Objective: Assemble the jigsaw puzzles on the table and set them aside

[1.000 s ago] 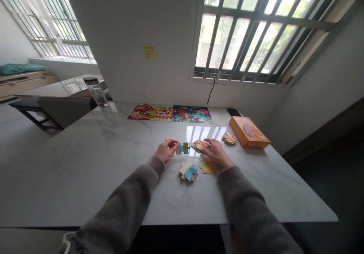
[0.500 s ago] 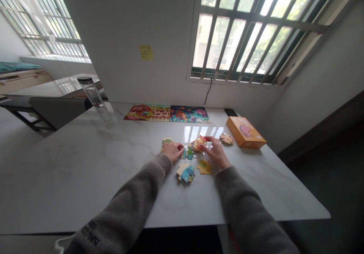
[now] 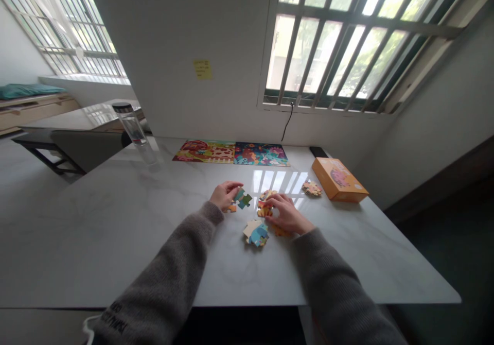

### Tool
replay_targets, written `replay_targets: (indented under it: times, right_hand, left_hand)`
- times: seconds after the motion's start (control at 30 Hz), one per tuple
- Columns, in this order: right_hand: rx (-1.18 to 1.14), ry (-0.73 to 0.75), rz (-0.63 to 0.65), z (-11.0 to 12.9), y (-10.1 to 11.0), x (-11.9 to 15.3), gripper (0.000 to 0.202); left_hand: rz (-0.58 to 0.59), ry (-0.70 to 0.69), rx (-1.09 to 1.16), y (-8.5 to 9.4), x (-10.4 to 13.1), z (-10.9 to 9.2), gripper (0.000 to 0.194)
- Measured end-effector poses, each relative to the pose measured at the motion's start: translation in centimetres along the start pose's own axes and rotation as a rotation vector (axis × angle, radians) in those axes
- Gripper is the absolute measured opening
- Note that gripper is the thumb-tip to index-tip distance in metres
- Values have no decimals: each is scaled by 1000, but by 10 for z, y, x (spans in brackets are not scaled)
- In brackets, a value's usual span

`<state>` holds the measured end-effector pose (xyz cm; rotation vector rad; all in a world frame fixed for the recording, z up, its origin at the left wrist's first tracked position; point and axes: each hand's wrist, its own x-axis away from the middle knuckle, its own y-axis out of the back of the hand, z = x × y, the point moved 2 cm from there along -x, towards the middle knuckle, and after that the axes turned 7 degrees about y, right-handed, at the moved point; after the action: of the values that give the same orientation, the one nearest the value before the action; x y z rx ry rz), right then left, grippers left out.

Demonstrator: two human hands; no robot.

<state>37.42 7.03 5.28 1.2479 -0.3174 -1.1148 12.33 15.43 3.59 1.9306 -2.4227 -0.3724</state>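
Between its thumb and fingers my left hand [image 3: 225,195] grips a green and teal puzzle piece [image 3: 243,199]. An orange piece [image 3: 230,208] lies on the table under that hand. My right hand [image 3: 286,212] has its fingers closed on a red and yellow puzzle piece [image 3: 264,209], at the near side of a small pile of pieces [image 3: 267,195]. Partly covered by my right hand is a yellow-orange piece [image 3: 281,230]. Closer to me lies a pile of blue and cream pieces [image 3: 256,233].
Another pile of pieces [image 3: 311,188] lies beside an orange box [image 3: 339,179] at the right. Two colourful picture sheets [image 3: 204,151] lie along the wall, with a black object [image 3: 318,152] right of them. A clear bottle [image 3: 131,123] stands at the left.
My left hand has lifted the green and teal piece from the table and moved slightly left. My right hand has come down and nearer, bringing a red and yellow piece and covering the yellow-orange one.
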Motion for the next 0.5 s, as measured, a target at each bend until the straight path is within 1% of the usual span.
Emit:
replay_targets:
  times: [0.03,0.1,0.17,0.23,0.3,0.37,0.43,0.47,0.5]
  right_hand:
    - [-34,8,-24,3,-1,-2,24]
    - [-151,-17,-131,11,-3,-10,23]
    - [-317,-68,-197,19,-9,-19,32]
    - [-465,-91,-167,28,-18,-28,44]
    - [-525,-87,-112,33,-27,-35,47]
    - [-497,-98,-102,32,-31,-39,41]
    - [-434,-151,-132,24,-32,-43,36]
    - [-401,-189,-149,19,-32,-46,34]
    - [-367,-229,-164,14,-32,-49,33]
  left_hand:
    - [19,7,32,-3,1,-1,35]
    - [35,-16,46,-10,5,-5,32]
    - [38,-73,30,-16,10,-10,25]
    - [56,-124,10,-20,14,-15,21]
    - [68,-171,-49,-17,15,-17,18]
    - [12,-222,-205,-8,13,-15,15]
    - [-96,-240,-454,3,10,-7,22]
    - [-131,-213,-582,8,9,-2,26]
    - [-141,-167,-694,12,8,4,33]
